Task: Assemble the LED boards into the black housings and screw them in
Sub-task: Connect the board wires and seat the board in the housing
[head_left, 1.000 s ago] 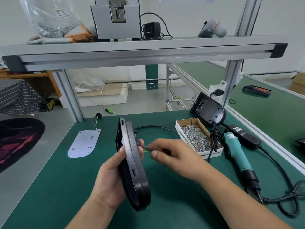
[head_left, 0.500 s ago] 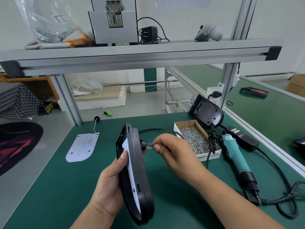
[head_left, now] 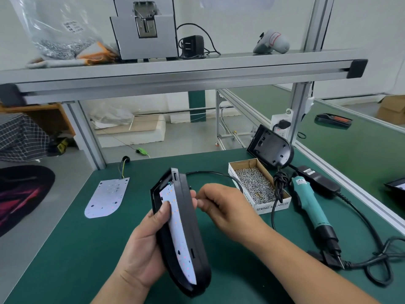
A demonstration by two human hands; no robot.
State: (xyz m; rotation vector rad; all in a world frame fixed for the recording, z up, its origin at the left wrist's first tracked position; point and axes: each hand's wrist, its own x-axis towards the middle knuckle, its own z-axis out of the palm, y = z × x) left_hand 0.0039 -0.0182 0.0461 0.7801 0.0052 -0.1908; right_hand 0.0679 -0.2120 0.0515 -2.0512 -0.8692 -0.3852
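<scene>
A person works at a green-matted workbench beneath a long aluminium overhead shelf, which carries a grey metal machine and a clear plastic bag of screws. Both bare forearms reach in from the lower edge of the view.

The left hand grips an oblong black plastic housing, held on edge at the middle of the bench with its rounded end toward the person and its square end away. The thumb presses on the white LED board seated in the housing's open face, while fingertips curl round the back. The right hand, just beside the housing's back, is closed, its thumb and forefinger pinching a short dark lead there. Where that lead runs cannot be told.

A teal electric screwdriver lies on the mat to the right, and a black cord at its near end coils by the bench's right edge. A second black housing leans tilted at the back right, just behind an open cardboard box filled with small silver screws.

Well to the left, a second white LED board, rounded at its near end, lies flat on the mat with coloured wires at its far end. A thin black cable arcs from behind the held housing toward the box.
</scene>
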